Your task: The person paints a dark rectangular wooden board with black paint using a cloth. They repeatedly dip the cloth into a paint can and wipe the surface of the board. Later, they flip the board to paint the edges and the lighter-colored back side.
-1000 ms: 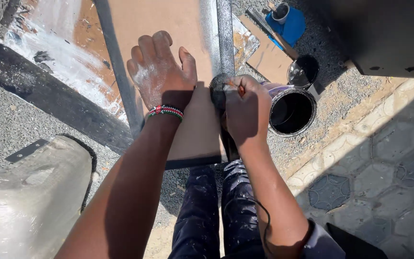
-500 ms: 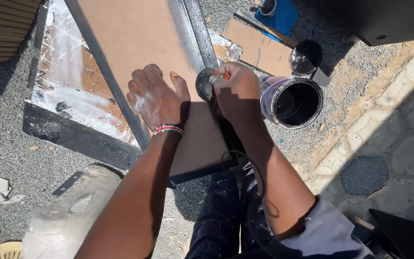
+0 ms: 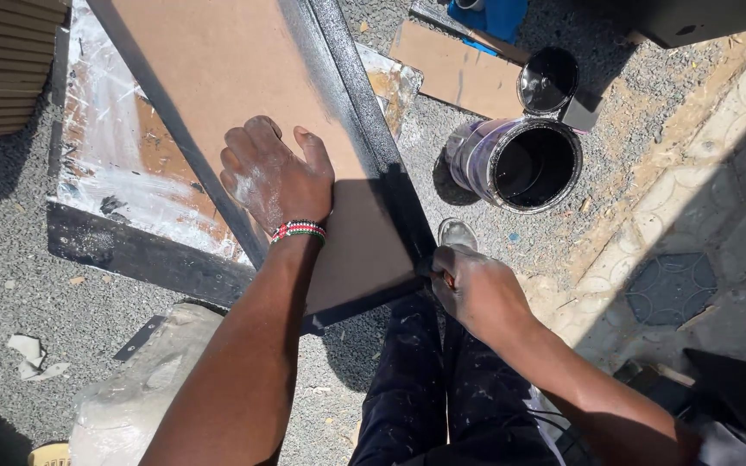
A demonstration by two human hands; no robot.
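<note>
The board (image 3: 243,69) is matt brown fibreboard, its edge (image 3: 364,147) coated in glossy wet black. The paint tin (image 3: 520,164) is shiny metal; the ground (image 3: 10,276) is rough gravel.

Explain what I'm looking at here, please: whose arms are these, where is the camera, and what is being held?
The camera sits on a person's head, looking down at their own arms. The left hand presses flat on a brown board with black edges. The right hand grips something small at the board's near corner; what it is cannot be made out. An open can of black paint stands on the gravel, its lid beside it. The person's dark trousers show below.
</note>
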